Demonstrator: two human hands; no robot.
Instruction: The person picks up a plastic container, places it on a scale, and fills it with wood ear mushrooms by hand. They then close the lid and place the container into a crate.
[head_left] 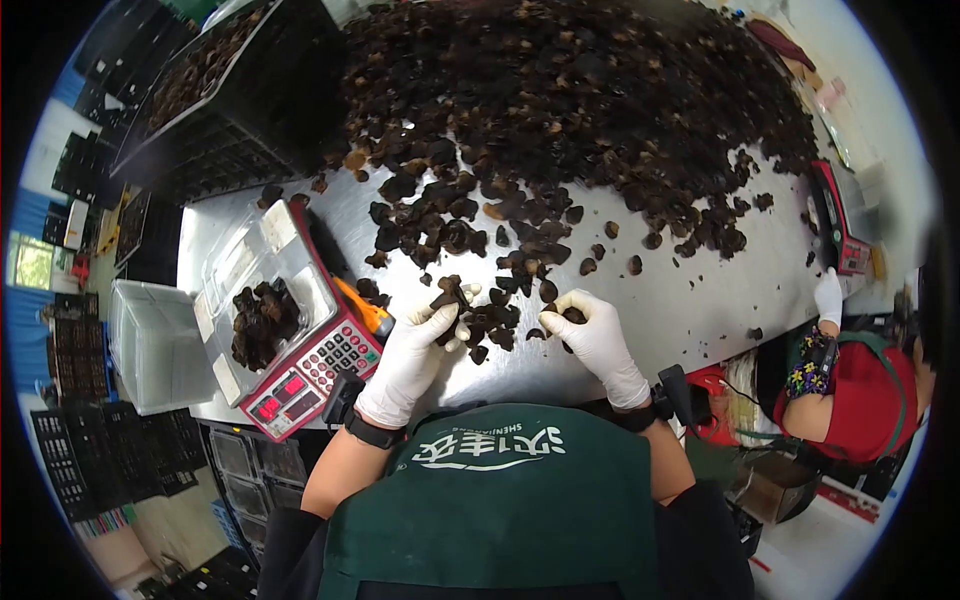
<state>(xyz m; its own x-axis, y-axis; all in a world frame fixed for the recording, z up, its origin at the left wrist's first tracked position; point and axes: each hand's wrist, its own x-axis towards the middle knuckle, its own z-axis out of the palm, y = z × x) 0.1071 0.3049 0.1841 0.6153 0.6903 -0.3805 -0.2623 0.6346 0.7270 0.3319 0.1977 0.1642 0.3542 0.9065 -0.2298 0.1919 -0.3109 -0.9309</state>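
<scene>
My gloved left hand grips a dark curled piece between thumb and fingers, just above the near edge of the metal table. My gloved right hand, a little to the right, pinches a small dark piece. Loose pieces lie on the metal between the two hands. Far side: a broad heap of similar dark brown material, thinning toward me. Left: red scale, a clump on its clear tray; orange-handled tool against its right side. Far left: black crate, tilted. Right: second red scale, a co-worker's gloved hand near it.
</scene>
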